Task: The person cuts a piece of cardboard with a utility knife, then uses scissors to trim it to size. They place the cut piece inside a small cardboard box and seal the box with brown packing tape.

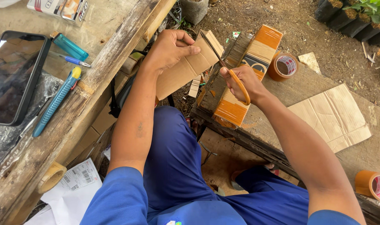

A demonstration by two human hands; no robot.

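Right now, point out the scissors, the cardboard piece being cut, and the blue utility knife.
scissors [240, 85]: head view, orange handle loop.
cardboard piece [186, 71]: head view, flat middle.
blue utility knife [56, 102]: head view, mid-body.

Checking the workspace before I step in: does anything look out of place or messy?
Small cardboard offcuts lie scattered below the cardboard piece that the left hand holds and the right hand cuts with orange-handled scissors. Otherwise nothing stands out.
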